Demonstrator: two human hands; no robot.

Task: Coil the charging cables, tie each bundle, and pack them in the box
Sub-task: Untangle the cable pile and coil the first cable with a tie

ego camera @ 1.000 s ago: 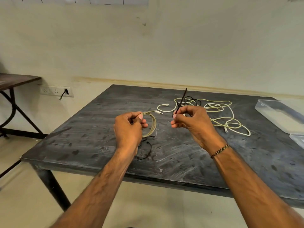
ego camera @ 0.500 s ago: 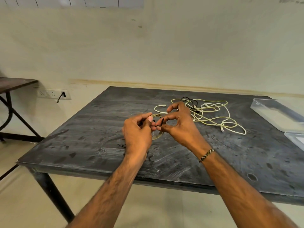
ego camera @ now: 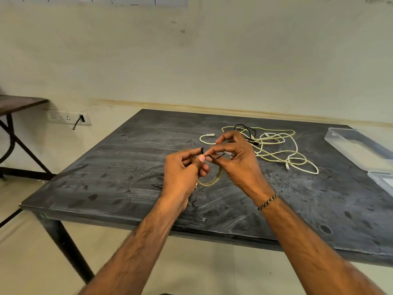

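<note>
You're on the tying step, first bundle. Your left hand (ego camera: 182, 173) pinches the coiled cable (ego camera: 212, 179) and the head of a black zip tie (ego camera: 209, 155), just above the desk (ego camera: 131, 158) near its front edge. Your right hand (ego camera: 236, 158) pinches the tie's tail. Next move, as I judge it: thread tail through head and pull snug. Loose cables (ego camera: 276, 145) lie tangled toward the far edge; the clear box (ego camera: 359, 147) sits at the right edge, nothing visibly packed in it yet.
</note>
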